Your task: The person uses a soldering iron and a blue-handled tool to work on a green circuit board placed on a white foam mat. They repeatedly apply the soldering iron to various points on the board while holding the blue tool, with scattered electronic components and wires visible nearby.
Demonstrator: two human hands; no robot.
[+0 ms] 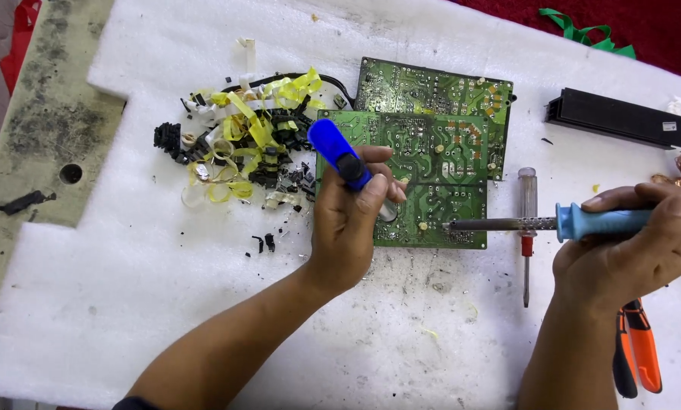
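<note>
Directly under both hands:
Circuit board: a green circuit board (424, 178) lies solder side up on the tabletop, between the two hands; its lower left corner is hidden by the left hand.
Left hand: the left hand (352, 220) is wrapped around a blue desoldering pump (339, 156), thumb near its dark middle, the tool's lower end over the board.
Right hand: the right hand (629, 243) is closed around the blue handle of a soldering iron (541, 223); its metal tip touches the board's lower right part.
Second board: another green board (439, 91) sits beyond the first, partly under it.
Between the hands: a screwdriver (527, 228) with a clear handle lies under the iron's shaft.
Beyond the left hand: a heap of yellow tape and black scraps (241, 148).
Beyond the right hand: a black finned heat sink (617, 118).
Below the right hand: orange-handled pliers (636, 349).
Tabletop: white foam sheet (165, 304), stained in places.
</note>
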